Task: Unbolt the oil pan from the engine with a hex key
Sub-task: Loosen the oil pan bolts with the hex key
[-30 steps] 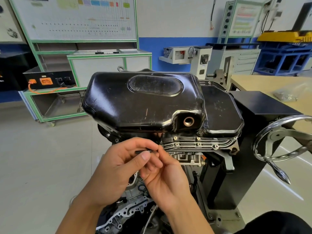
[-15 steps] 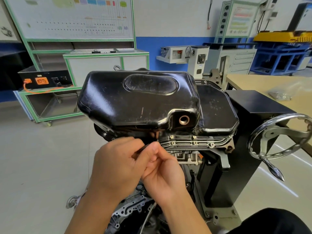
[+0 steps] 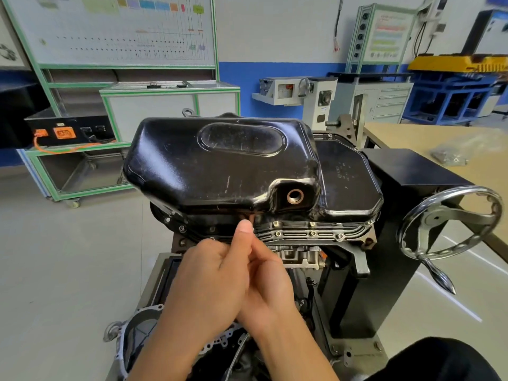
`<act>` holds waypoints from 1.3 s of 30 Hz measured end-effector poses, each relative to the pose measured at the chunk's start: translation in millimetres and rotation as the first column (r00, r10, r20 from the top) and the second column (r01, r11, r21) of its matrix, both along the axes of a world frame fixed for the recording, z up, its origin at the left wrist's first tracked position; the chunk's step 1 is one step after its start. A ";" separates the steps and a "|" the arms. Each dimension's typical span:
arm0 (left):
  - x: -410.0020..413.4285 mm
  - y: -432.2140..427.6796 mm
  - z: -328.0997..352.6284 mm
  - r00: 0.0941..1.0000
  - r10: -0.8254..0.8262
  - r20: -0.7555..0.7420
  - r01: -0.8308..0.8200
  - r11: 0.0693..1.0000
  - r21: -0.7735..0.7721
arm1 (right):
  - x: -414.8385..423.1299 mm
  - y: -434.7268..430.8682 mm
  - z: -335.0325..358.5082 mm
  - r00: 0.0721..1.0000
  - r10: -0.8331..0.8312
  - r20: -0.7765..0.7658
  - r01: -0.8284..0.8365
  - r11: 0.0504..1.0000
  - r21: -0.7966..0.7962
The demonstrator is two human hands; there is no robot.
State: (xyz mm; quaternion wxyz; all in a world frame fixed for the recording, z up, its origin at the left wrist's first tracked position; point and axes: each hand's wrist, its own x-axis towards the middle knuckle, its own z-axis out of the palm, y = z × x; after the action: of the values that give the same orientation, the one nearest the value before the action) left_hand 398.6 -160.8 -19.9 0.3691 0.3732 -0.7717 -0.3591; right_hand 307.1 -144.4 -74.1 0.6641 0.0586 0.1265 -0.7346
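- Step in hand, as I judge it: work on one flange bolt. The left hand [image 3: 209, 284] and right hand [image 3: 270, 295] touch each other at the six o'clock edge of the glossy black pressed-metal oil pan [image 3: 220, 166].
- Grip, left hand: fingers curled away from the camera and thumb raised against the pan's lower lip. I cannot tell whether it is clamped on anything.
- Grip, right hand: fingers tucked behind the left hand, so its state cannot be told either.
- Hex key: not visible. If present, it is hidden between the two hands.
- Oil pan: seated on the grey cast-metal engine [image 3: 299, 255], flange against the block, not lifted. The surface is smooth and shiny with rounded corners, fine scratches and an oval raised panel on top.
- Copper-coloured threaded drain hole [image 3: 295, 196]: round and open, at four o'clock on the pan's deep section.
- Row of small bright flange fasteners [image 3: 312, 232]: at three o'clock from the hands, along a ribbed metal rail. They appear seated, so much of the unbolting likely remains.
- Next move, judged: the key tip should sit fully in the socket head with its shaft square to the flange. The pan's overhang leaves room only for short anticlockwise swings.
- Chrome spoked handwheel [image 3: 450, 224]: at three o'clock of the pan, on the matte black boxy engine stand [image 3: 412, 171].
- Tan wooden counter [image 3: 412, 138]: at two o'clock, carrying a crumpled clear plastic bag [image 3: 450, 155] whose contents are blurred.
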 end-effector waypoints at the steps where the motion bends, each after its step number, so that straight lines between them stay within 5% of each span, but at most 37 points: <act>1: 4.2 -2.0 3.2 0.998 -0.055 0.004 0.055 0.998 -0.033 | -0.9 -0.9 0.9 1.000 -0.012 -0.018 0.012 1.000 0.002; 4: 19.8 -12.5 13.8 0.983 -0.185 0.010 0.182 0.951 -0.252 | -4.6 -1.6 8.0 0.999 -0.026 -0.036 0.026 1.000 -0.007; 9: 22.7 -23.7 13.9 0.908 -0.413 0.069 0.412 0.852 -0.324 | -6.0 0.9 10.8 0.997 -0.005 -0.078 0.000 0.998 -0.060; 14: 17.8 -24.4 9.2 0.944 -0.331 -0.001 0.315 0.899 -0.303 | -7.2 2.7 7.7 0.988 0.019 -0.154 -0.027 0.998 -0.048; 18: 8.8 -19.0 5.7 0.995 -0.096 -0.038 0.073 0.916 -0.394 | 0.0 1.1 5.3 0.977 0.038 -0.208 -0.043 0.999 -0.018; 20: 2.2 -12.9 4.0 0.994 0.023 -0.103 -0.047 0.968 -0.246 | 0.3 -0.6 1.1 0.985 0.010 -0.172 -0.010 1.000 -0.004; 22: -1.6 -10.1 3.5 0.964 0.001 -0.265 0.044 0.986 0.161 | -1.4 1.2 2.3 0.986 -0.008 -0.168 0.006 1.000 -0.014; 25: -5.2 -7.8 6.1 0.898 -0.098 -0.429 0.319 0.816 0.481 | -4.5 5.1 6.5 0.988 -0.048 -0.150 0.046 0.999 -0.015; 33: 8.6 -15.7 8.5 0.815 -0.536 -0.220 0.572 0.805 0.158 | -18.3 27.4 4.0 0.968 -0.060 -0.244 0.039 0.995 -0.088; 39: 7.6 -19.5 3.9 0.824 -0.524 -0.216 0.548 0.834 0.069 | -25.9 30.1 10.3 0.956 -0.117 -0.270 0.100 0.992 -0.076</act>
State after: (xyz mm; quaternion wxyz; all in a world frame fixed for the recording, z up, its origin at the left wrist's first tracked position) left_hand 406.2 -180.3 -16.0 0.2996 0.1284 -0.7823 -0.5307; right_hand 281.2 -114.3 -63.8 0.6005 -0.0572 0.1912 -0.7743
